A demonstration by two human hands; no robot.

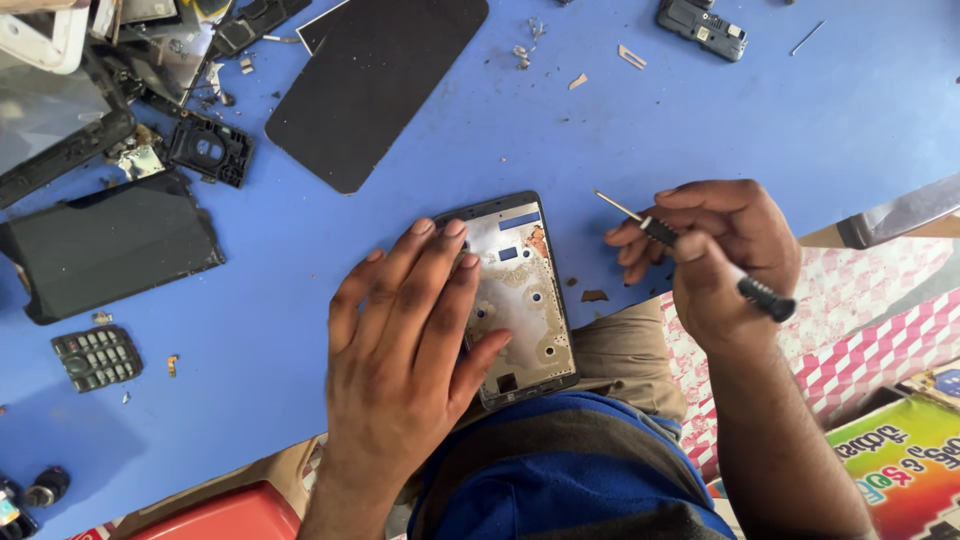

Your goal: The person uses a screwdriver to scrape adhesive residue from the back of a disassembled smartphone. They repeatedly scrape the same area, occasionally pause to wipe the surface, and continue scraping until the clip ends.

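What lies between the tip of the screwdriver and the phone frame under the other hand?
Nothing visible. The right hand holds the screwdriver just right of the phone frame, with only bare blue table between. The left hand covers the frame's left side only.

The left hand (pixel 405 350) hides the phone frame's (pixel 520 300) left edge — the colourful box (pixel 900 465) is cut off at right.
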